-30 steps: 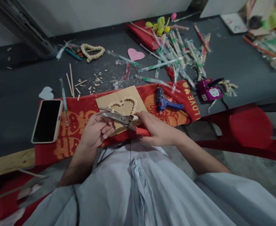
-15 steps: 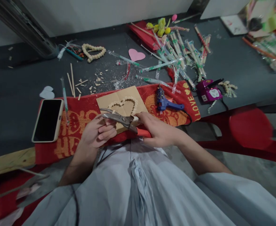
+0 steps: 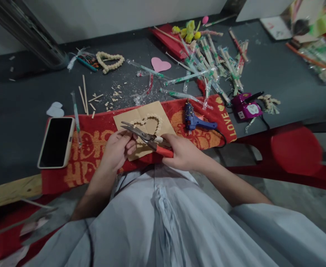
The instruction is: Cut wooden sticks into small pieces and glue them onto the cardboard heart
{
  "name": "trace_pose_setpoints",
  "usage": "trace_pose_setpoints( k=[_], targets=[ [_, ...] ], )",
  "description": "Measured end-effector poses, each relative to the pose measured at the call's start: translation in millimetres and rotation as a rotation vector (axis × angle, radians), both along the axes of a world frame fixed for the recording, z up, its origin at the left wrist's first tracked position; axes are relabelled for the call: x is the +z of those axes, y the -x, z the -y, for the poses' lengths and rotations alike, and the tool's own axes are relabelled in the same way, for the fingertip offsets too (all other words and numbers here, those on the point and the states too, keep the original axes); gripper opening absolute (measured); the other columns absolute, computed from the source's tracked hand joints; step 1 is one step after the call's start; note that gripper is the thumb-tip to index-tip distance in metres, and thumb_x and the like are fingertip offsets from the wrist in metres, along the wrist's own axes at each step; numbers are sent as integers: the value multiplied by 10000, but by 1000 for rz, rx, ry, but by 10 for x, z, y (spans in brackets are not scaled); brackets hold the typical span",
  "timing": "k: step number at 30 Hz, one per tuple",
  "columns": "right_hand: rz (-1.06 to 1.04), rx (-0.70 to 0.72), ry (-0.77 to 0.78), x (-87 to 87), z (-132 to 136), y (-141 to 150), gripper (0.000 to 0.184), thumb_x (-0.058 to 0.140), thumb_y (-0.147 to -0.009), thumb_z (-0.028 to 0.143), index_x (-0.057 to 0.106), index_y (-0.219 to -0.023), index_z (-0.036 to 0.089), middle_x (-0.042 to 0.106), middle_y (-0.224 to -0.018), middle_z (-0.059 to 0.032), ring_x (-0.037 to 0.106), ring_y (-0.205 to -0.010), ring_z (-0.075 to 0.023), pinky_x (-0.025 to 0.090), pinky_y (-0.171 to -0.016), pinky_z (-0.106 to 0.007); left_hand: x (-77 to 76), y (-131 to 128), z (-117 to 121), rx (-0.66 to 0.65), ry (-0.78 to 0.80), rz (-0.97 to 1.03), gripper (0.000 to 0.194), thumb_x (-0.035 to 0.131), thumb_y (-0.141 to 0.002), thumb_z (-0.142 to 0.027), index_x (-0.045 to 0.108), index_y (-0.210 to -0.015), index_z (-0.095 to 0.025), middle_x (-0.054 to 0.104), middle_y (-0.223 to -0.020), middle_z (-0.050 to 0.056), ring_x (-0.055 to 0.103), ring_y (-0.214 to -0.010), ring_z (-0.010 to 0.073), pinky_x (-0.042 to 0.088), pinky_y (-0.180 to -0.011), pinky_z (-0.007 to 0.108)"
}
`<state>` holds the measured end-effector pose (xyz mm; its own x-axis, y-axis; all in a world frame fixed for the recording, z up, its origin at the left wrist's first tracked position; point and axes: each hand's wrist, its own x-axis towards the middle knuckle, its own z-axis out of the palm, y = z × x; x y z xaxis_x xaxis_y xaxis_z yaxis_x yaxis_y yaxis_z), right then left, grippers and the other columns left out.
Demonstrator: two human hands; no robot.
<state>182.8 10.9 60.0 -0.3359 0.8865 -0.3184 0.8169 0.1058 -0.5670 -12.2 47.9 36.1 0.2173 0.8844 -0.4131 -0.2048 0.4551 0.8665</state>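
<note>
1. The right hand point(image 3: 179, 151) comes in from the right, forearm slanting forward and inward, over the near edge of the worktop point(image 3: 135, 87). The left hand point(image 3: 119, 149) comes up opposite, its fingers bent inward beside the blades.
2. The shears point(image 3: 147, 137) have grey metal blades, slightly parted, and an orange-red grip; they slant, tips toward the left and away from the body, above the brown card point(image 3: 165, 124).
3. The right hand is closed around the shears' handles. The left hand's fingers are curled close together near the blades; whether they pinch something small cannot be told.
4. The heart outline point(image 3: 159, 120), made of small pale pieces, lies on the brown card, partly hidden by the shears.
5. Under the card is a red towel point(image 3: 96, 137) with orange figures. On it, the blue glue gun point(image 3: 195, 121) rests to the right, the phone point(image 3: 56, 142) at the left end.
6. Beyond the towel lie cut sticks point(image 3: 85, 94), crumbs and a pink paper heart point(image 3: 160, 65).
</note>
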Motion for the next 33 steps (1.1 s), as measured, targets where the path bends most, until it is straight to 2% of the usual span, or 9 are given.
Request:
trace_pose_setpoints(
  k=[4,8,10,15,18,22,25,28,33],
  targets=[
    [8,-8,-37,-36,0,19,370,509,-685,306,541,-1001,118,652,-924,-135,588,-776,-244,378,-629,-299,-86,2,23,17,-360,-503,144,500,-819,-281,535,-719,-182,478,-543,-33,442,-468,90,340,-469,209],
    [48,-14,-45,-33,2,42,354,502,-696,317,528,-996,130,651,-906,-131,586,-760,-248,362,-610,-301,-83,45,44,5,-688,-990,125,502,-796,-256,515,-685,-199,481,-600,-11,460,-591,131,318,-571,251],
    [81,-15,-33,-19,0,58,349,497,-702,318,521,-996,132,652,-901,-133,586,-754,-250,357,-604,-302,-62,49,41,-8,-757,-1090,163,491,-782,-218,461,-622,-206,434,-578,-9,430,-585,140,281,-574,268],
    [103,-14,-19,18,-13,79,335,497,-703,314,514,-985,133,649,-897,-138,590,-766,-254,368,-613,-303,-28,31,23,-18,-802,-1155,236,467,-763,-164,351,-565,-215,360,-541,-15,376,-543,143,233,-557,283],
    [48,7,-11,28,-25,52,309,491,-711,307,515,-965,134,640,-918,-139,592,-797,-260,400,-647,-319,-46,57,19,-22,-790,-1138,240,464,-753,-146,351,-552,-212,360,-520,-22,370,-519,133,235,-544,275],
    [-77,78,1,12,-40,-22,365,490,-720,301,504,-1035,116,609,-1032,-159,582,-913,-271,451,-752,-358,-75,122,14,-12,-700,-1000,217,486,-772,-191,451,-558,-199,481,-542,-6,448,-514,122,291,-517,250],
    [-143,133,-12,-12,-52,-79,447,494,-724,298,475,-1116,83,577,-1108,-190,561,-1009,-292,455,-847,-414,-45,138,18,-38,-590,-760,203,502,-808,-259,548,-623,-189,515,-529,-11,488,-489,111,359,-493,227],
    [-187,180,-32,-21,-65,-130,545,505,-718,297,422,-1203,62,545,-1185,-220,530,-1098,-320,437,-910,-475,20,123,31,-33,-444,-492,188,520,-819,-289,595,-679,-189,474,-476,-29,453,-417,92,392,-445,216],
    [-192,233,-58,16,-73,-185,655,513,-699,291,371,-1276,14,508,-1233,-251,503,-1143,-341,416,-946,-496,117,100,43,-34,-215,-117,144,658,-698,-271,597,-605,-179,498,-519,-22,336,-348,39,320,-323,191]
  ],
)
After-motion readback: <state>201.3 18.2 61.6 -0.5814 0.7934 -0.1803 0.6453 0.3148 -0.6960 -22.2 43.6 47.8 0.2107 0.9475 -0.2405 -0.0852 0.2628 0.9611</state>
